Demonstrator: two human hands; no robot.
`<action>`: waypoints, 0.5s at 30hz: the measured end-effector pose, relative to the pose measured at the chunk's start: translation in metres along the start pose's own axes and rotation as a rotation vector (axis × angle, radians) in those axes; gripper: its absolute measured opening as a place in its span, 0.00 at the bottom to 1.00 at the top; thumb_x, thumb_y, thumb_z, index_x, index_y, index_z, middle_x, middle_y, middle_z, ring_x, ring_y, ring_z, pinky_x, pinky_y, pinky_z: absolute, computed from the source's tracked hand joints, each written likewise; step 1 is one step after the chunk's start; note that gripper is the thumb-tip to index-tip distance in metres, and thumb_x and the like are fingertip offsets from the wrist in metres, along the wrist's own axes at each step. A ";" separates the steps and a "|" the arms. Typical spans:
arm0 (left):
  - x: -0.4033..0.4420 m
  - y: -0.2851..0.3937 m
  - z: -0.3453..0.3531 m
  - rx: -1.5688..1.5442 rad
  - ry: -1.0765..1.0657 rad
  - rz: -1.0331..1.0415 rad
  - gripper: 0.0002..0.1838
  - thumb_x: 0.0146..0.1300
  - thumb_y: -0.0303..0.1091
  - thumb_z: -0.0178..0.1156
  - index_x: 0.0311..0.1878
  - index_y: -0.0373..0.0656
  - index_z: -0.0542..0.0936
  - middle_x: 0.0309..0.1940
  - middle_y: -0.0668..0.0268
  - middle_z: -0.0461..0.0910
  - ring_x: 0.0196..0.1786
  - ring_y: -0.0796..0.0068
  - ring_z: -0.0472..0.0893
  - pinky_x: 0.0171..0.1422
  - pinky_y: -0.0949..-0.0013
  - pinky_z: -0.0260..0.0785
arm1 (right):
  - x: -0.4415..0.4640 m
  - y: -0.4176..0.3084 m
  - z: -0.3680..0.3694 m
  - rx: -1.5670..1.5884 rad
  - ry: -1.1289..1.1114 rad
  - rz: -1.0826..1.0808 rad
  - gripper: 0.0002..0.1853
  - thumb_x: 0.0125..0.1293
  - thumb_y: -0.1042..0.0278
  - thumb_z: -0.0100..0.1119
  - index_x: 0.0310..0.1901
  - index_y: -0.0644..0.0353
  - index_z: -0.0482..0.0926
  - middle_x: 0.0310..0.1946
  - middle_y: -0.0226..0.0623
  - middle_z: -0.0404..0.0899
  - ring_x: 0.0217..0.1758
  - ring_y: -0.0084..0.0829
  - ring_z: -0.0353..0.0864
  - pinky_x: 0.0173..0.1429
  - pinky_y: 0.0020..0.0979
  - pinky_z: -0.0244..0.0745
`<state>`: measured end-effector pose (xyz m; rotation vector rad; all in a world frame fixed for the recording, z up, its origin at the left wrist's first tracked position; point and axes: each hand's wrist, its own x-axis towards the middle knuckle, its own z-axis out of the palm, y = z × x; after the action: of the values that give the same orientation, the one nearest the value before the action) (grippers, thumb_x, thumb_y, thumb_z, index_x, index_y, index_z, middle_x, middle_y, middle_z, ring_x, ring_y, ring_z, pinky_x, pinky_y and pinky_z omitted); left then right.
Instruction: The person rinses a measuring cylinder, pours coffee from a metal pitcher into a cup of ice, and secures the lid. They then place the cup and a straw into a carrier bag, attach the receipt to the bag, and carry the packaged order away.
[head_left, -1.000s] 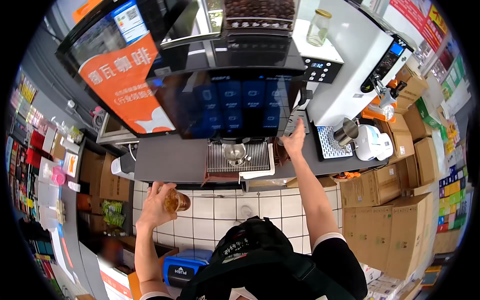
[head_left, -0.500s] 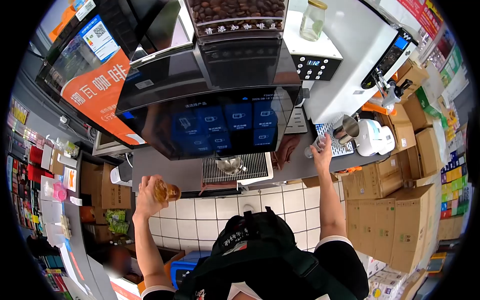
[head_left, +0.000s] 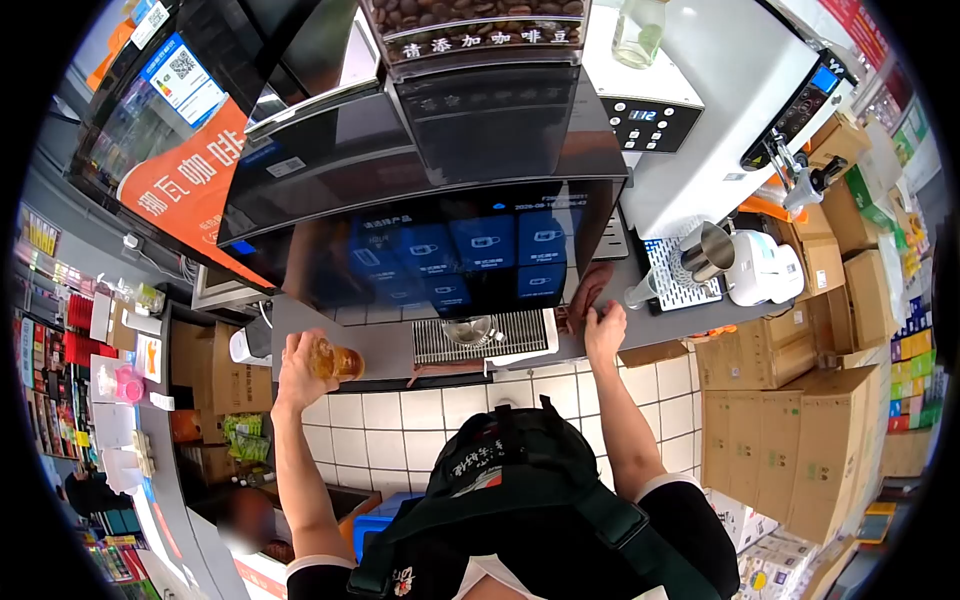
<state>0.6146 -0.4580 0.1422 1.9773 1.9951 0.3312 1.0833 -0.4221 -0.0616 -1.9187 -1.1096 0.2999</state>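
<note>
My left hand [head_left: 297, 374] is wrapped round a clear cup of amber drink [head_left: 338, 361], held tilted over the counter's front edge at the left. My right hand [head_left: 606, 336] is at the front edge on the right, fingers loosely bent and apart, with nothing visible in it. Just beside its fingertips lies a crumpled brown cloth [head_left: 588, 292]; whether they touch I cannot tell. A clear empty cup [head_left: 641, 290] stands on the counter beyond that hand, by the perforated drip tray [head_left: 683, 270]. On the tray is a metal pitcher [head_left: 706, 250].
A coffee machine with a touchscreen [head_left: 455, 255] stands ahead, a metal pitcher [head_left: 470, 330] on its drip grate [head_left: 525, 340]. To the right are a tall white dispenser [head_left: 690, 140] and a small white device [head_left: 762, 268]. Cardboard boxes [head_left: 790, 430] are stacked at right.
My right hand has let go of the clear cup by the tray and moved left and nearer, beside the cloth. My left hand still holds the drink, slightly farther forward. The view has shifted a little.
</note>
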 end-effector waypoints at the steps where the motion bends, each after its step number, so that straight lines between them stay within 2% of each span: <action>1: 0.003 -0.002 0.000 0.009 0.003 -0.007 0.41 0.28 0.23 0.70 0.54 0.52 0.70 0.48 0.60 0.68 0.52 0.48 0.70 0.57 0.54 0.68 | 0.007 -0.012 0.010 -0.234 -0.012 0.070 0.18 0.53 0.68 0.64 0.43 0.65 0.71 0.38 0.45 0.73 0.42 0.45 0.74 0.49 0.42 0.71; 2: 0.005 -0.007 0.001 0.013 0.003 -0.005 0.41 0.28 0.23 0.70 0.54 0.52 0.70 0.48 0.60 0.68 0.52 0.48 0.70 0.57 0.54 0.68 | 0.010 -0.021 0.016 -0.470 -0.025 0.145 0.17 0.51 0.66 0.64 0.40 0.64 0.72 0.37 0.45 0.74 0.41 0.46 0.74 0.50 0.43 0.71; 3: 0.008 -0.013 0.003 0.016 0.011 -0.006 0.40 0.28 0.24 0.70 0.54 0.52 0.70 0.48 0.60 0.68 0.52 0.49 0.70 0.57 0.54 0.68 | 0.015 -0.019 0.020 -0.467 -0.024 0.153 0.17 0.51 0.66 0.64 0.40 0.64 0.72 0.37 0.45 0.74 0.41 0.46 0.74 0.50 0.43 0.71; 5: 0.016 -0.025 0.005 0.018 0.019 0.006 0.40 0.28 0.24 0.71 0.54 0.52 0.70 0.48 0.60 0.68 0.52 0.49 0.70 0.57 0.54 0.68 | 0.027 -0.005 0.021 -0.188 -0.095 0.106 0.15 0.49 0.64 0.64 0.32 0.65 0.73 0.34 0.46 0.74 0.41 0.45 0.74 0.49 0.44 0.71; 6: 0.020 -0.031 0.006 0.022 0.020 -0.013 0.41 0.28 0.24 0.71 0.54 0.52 0.70 0.48 0.61 0.68 0.52 0.49 0.70 0.58 0.54 0.68 | 0.028 -0.012 0.010 -0.019 -0.036 0.053 0.13 0.48 0.64 0.63 0.27 0.65 0.74 0.31 0.48 0.74 0.39 0.47 0.74 0.47 0.43 0.71; 7: 0.023 -0.038 0.008 0.025 0.018 -0.035 0.41 0.28 0.25 0.71 0.54 0.52 0.69 0.48 0.61 0.68 0.52 0.49 0.70 0.58 0.54 0.67 | 0.024 -0.023 -0.003 0.152 0.042 0.019 0.09 0.50 0.69 0.60 0.27 0.66 0.72 0.27 0.42 0.73 0.33 0.40 0.74 0.43 0.38 0.72; 9: 0.028 -0.059 0.011 0.028 0.024 0.005 0.42 0.28 0.25 0.72 0.54 0.53 0.69 0.48 0.61 0.68 0.52 0.49 0.70 0.58 0.54 0.68 | 0.018 -0.027 -0.030 0.525 0.027 -0.027 0.04 0.53 0.76 0.55 0.28 0.64 0.70 0.27 0.33 0.70 0.30 0.27 0.69 0.38 0.29 0.69; 11: 0.033 -0.074 0.009 0.031 0.037 0.048 0.42 0.28 0.26 0.72 0.55 0.53 0.69 0.49 0.61 0.68 0.53 0.49 0.70 0.58 0.54 0.68 | 0.001 -0.057 -0.074 0.686 -0.029 0.118 0.05 0.53 0.81 0.50 0.30 0.60 0.68 0.27 0.26 0.66 0.31 0.18 0.64 0.35 0.22 0.64; 13: 0.037 -0.084 0.004 0.074 -0.024 -0.033 0.43 0.28 0.27 0.72 0.56 0.54 0.69 0.49 0.61 0.67 0.53 0.50 0.70 0.58 0.54 0.69 | -0.020 -0.061 -0.101 0.703 -0.058 0.195 0.07 0.53 0.82 0.47 0.33 0.58 0.68 0.28 0.28 0.69 0.32 0.18 0.67 0.34 0.22 0.66; 15: 0.039 -0.102 0.000 0.055 -0.040 -0.012 0.43 0.28 0.27 0.72 0.56 0.55 0.69 0.50 0.60 0.67 0.54 0.49 0.70 0.57 0.54 0.70 | -0.049 -0.061 -0.124 0.592 -0.147 0.303 0.10 0.51 0.83 0.45 0.33 0.57 0.66 0.27 0.28 0.68 0.31 0.18 0.66 0.31 0.21 0.64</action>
<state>0.5199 -0.4209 0.1014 1.9884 2.0113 0.2346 1.0911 -0.5180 0.0489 -1.5343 -0.7053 0.8486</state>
